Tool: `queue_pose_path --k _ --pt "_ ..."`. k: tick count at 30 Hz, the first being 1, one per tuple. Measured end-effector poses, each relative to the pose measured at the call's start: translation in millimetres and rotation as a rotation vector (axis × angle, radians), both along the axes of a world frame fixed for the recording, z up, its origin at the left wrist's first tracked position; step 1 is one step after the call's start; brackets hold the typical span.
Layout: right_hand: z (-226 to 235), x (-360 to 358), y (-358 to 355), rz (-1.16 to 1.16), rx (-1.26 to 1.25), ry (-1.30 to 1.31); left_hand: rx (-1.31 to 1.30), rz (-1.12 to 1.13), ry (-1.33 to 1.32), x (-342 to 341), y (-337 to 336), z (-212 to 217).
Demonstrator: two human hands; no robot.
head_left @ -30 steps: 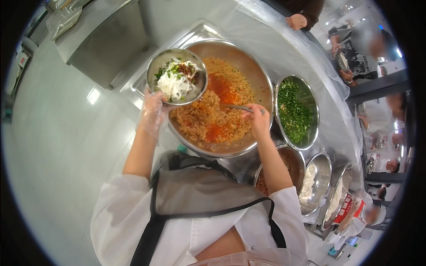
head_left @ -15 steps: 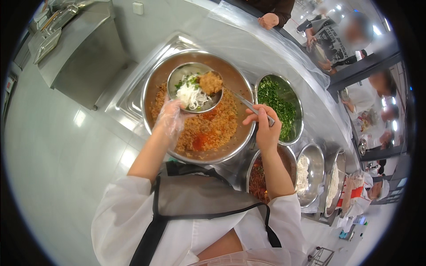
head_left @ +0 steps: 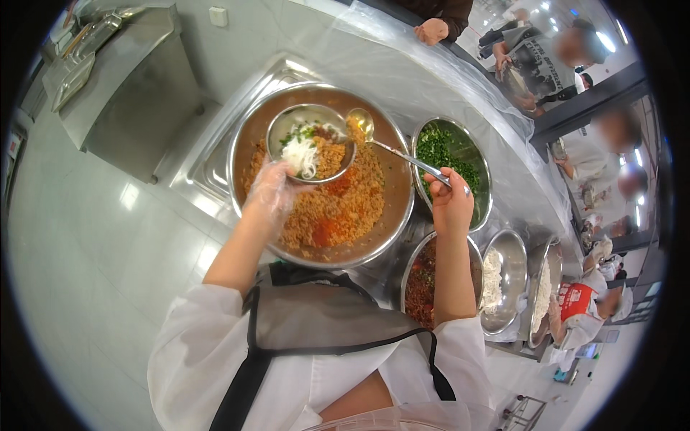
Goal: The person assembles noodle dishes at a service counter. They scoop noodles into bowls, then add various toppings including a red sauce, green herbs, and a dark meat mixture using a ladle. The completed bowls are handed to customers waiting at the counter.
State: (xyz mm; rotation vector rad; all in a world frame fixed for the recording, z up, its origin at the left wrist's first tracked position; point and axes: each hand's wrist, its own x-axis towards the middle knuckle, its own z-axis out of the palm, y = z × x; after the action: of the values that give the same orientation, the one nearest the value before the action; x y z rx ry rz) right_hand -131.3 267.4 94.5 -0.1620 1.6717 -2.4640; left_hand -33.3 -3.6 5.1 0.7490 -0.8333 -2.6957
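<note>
My left hand [head_left: 269, 188], in a clear plastic glove, grips the near left rim of a small steel bowl [head_left: 285, 115]. White shreds [head_left: 300, 154], chopped greens and an orange-brown crumbly mixture [head_left: 331, 158] lie in it. The bowl is held over a large steel basin [head_left: 397, 208] of the same crumbly mixture [head_left: 345, 219], which carries red powdery patches. My bare right hand [head_left: 453, 203] is closed round the handle of a metal spoon [head_left: 402, 153]. Its bowl end, with some mixture on it, is just right of the small bowl's rim.
Right of the basin stand bowls of chopped greens [head_left: 449, 154], dark red sauce [head_left: 420, 287] and pale food [head_left: 491, 280]. A steel cabinet [head_left: 144, 100] is at the far left. Plastic sheeting [head_left: 431, 79] edges the counter. People [head_left: 575, 309] stand beyond, one hand [head_left: 432, 31] near it.
The spoon has moved right, off the small bowl, and most of its mixture now lies inside that bowl. My right hand has shifted right; the left still holds the bowl, slightly left.
</note>
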Motion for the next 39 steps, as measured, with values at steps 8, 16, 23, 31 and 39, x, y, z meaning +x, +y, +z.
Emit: queue_pose_path --k 8,16,23,31,39 --pt "-65.8 10.4 4.2 -0.031 0.598 0.054 -0.047 -0.092 0.038 -90.7 -77.3 37.1" --pt "-128.9 53.1 13.9 0.322 1.344 0.985 -0.079 -0.306 0.153 -243.1 -104.0 107.0" --pt "-122.5 60.8 27.2 0.033 1.271 0.851 -0.073 -0.336 0.074 -320.2 -80.7 131.8" --pt "-125.7 69.0 41.0 -0.037 1.261 0.739 -0.178 -0.324 0.01 -375.0 -73.1 123.7" --pt "-127.1 55.7 61.1 0.006 1.192 0.84 -0.173 -0.227 0.254 -394.5 -48.4 155.0"
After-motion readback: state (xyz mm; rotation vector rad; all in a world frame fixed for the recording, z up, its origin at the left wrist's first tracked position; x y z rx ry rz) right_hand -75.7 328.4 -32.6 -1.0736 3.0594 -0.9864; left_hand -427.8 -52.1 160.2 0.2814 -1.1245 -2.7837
